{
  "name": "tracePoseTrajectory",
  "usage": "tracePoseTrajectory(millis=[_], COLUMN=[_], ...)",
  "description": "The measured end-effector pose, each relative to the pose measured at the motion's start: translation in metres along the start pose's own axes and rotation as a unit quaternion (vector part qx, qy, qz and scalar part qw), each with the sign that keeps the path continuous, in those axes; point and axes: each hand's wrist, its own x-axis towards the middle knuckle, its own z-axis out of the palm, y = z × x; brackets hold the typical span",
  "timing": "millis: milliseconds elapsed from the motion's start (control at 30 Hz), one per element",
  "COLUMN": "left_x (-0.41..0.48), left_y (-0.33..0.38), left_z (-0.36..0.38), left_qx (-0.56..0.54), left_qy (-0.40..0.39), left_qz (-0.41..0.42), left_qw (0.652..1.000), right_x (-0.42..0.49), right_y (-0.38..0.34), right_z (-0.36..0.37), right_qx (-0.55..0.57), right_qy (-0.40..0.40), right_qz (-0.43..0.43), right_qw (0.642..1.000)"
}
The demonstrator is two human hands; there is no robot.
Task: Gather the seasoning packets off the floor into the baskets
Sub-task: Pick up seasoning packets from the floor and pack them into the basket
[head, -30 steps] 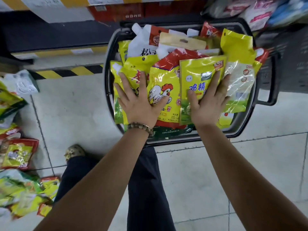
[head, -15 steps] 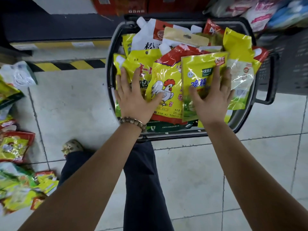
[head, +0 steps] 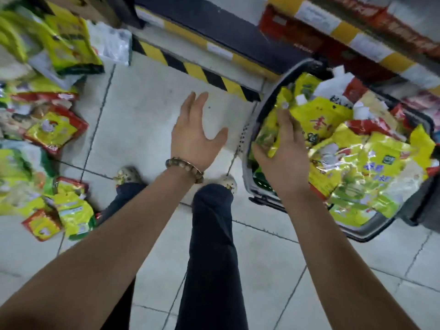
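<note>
Tiled floor (head: 147,120), seasoning packets (head: 54,129) strewn left — left grip (head: 195,136) held spread apart, empty; right grip (head: 285,160) laid against basket (head: 244,139) contents, closure cannot be told.

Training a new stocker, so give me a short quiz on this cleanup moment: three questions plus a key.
1. True or false: the left hand grips a packet.
2. Where do the loose packets lie? A) on the floor at the person's left B) on the person's knees C) in the left hand
3. Fill in: the right hand is at the heaped ___.
Key: 1 false, it is open and empty; 2 A; 3 basket.
</note>
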Motion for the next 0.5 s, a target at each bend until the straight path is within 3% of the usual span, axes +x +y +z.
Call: tracePoseTrajectory(millis=[200, 500], left_x=[-0.015, -0.093], left_y=[-0.117, -0.288], left_z=[-0.123, -0.268], left_qx=[-0.009, -0.022], left_qy=[0.073, 0.145], left_qz=[-0.123, -0.307], left_qw=[0.990, 0.940], right_x=[0.020, 0.002], right_y=[-0.138, -0.332], right_z=[0.091, 0.233], right_qx=[-0.083, -0.121], right_qy=[-0.207, -0.332], right_qz=[-0.084, -0.219], right_qw=[0.971, 0.909])
